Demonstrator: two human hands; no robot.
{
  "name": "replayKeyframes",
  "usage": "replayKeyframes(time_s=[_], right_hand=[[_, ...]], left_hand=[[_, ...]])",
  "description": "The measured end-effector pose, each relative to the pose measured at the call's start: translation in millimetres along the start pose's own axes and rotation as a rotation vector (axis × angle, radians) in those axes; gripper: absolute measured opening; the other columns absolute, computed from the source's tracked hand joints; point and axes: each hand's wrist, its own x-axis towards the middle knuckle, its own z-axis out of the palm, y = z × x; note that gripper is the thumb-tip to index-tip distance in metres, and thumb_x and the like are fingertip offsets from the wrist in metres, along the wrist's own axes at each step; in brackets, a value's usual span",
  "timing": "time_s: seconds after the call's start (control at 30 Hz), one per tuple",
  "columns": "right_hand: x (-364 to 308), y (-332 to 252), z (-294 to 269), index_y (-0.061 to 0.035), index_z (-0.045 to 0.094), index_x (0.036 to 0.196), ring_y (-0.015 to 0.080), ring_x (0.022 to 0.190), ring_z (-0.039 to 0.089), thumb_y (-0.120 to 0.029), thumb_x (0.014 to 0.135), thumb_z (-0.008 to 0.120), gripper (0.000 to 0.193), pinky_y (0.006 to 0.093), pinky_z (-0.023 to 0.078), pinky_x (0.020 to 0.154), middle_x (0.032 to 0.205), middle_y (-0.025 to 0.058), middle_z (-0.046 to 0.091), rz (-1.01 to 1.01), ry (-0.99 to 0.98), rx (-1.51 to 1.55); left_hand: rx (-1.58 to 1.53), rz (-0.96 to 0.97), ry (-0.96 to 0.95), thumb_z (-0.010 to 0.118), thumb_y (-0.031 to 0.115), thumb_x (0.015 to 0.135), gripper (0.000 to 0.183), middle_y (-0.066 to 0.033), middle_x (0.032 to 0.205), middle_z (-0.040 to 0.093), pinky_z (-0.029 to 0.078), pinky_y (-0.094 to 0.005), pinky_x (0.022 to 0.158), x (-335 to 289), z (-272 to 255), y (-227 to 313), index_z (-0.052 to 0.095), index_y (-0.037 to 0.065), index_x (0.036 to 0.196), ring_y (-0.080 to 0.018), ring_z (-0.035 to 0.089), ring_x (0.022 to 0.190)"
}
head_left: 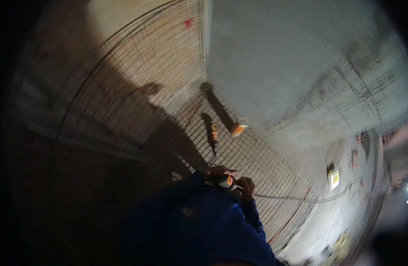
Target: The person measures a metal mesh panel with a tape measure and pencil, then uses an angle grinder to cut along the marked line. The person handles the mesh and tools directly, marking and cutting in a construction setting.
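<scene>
Close in front of my body, my left hand [218, 171] is curled round a small rounded thing with an orange patch [229, 180], whose kind I cannot make out. My right hand [247, 187] is beside it, fingers bent in toward the same thing. Whatever lies between those fingers is too small and dim to see. Beyond my hands a yellow-and-black corded power tool [214, 134] lies on a grid of steel bars [257, 159]. To its right stands an orange container [238, 127] with a pale top.
A grey wall [275, 57] rises ahead; upright steel mesh [146, 48] curves along the left. A dark cable [292, 198] runs right from my right hand. On the pale floor at right stands a white-and-yellow box [334, 177]. The left side is in deep shadow.
</scene>
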Motion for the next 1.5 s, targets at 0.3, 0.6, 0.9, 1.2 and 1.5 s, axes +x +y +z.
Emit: replayKeyframes(time_s=[0.3,0.6,0.9,1.2,1.5], right_hand=[[2.2,-7.8,-3.3,-0.0132,0.027,0.152,0.0309,0.092,0.065,-0.027,0.097,0.057,0.064,0.0418,0.055,0.073,0.120,0.0221,0.061,0.466,-0.139,0.495],[3.8,-13.2,-4.7,-0.0152,0.016,0.154,0.0217,0.053,0.064,-0.009,0.090,0.061,0.078,0.0287,0.048,0.040,0.102,0.0206,0.068,0.381,-0.036,0.163],[-1.4,0.6,-5.6,-0.0034,0.046,0.131,0.0229,0.058,0.065,-0.037,0.099,0.054,0.047,0.0288,0.048,0.043,0.096,0.0175,0.068,0.482,0.005,0.161],[-16.8,-10.7,4.4,-0.0086,0.051,0.136,0.0160,0.068,0.059,-0.030,0.099,0.059,0.043,0.0289,0.048,0.055,0.080,0.0015,0.057,0.403,-0.044,0.475],[-37.6,-9.0,4.2,-0.0052,0.044,0.144,0.0171,0.085,0.061,-0.025,0.100,0.056,0.050,0.0316,0.053,0.078,0.102,0.0073,0.059,0.394,0.051,0.490]], left_hand=[[-0.044,0.602,0.148,0.054,0.049,0.101,0.052,-0.0028,0.079,0.069,0.050,-0.0322,0.078,-19.7,-9.9,-37.0,0.071,0.004,0.084,-0.0129,0.063,0.075],[-0.288,0.383,0.188,0.061,0.051,0.095,0.049,-0.0085,0.091,0.072,0.054,-0.0341,0.083,-6.4,-15.5,-74.5,0.072,0.003,0.100,-0.0197,0.067,0.081],[0.040,0.717,0.272,0.043,0.031,0.107,0.035,-0.0107,0.096,0.073,0.055,-0.0390,0.087,4.2,-32.3,-114.5,0.062,0.007,0.123,-0.0258,0.070,0.084],[-0.096,0.550,0.234,0.048,0.040,0.103,0.044,-0.0091,0.086,0.071,0.052,-0.0326,0.078,0.5,-20.2,-93.9,0.068,0.000,0.104,-0.0188,0.066,0.075],[-0.019,0.547,0.063,0.058,0.054,0.095,0.056,-0.0101,0.094,0.070,0.050,-0.0343,0.089,-30.1,-11.1,-75.1,0.067,-0.001,0.104,-0.0189,0.064,0.091]])
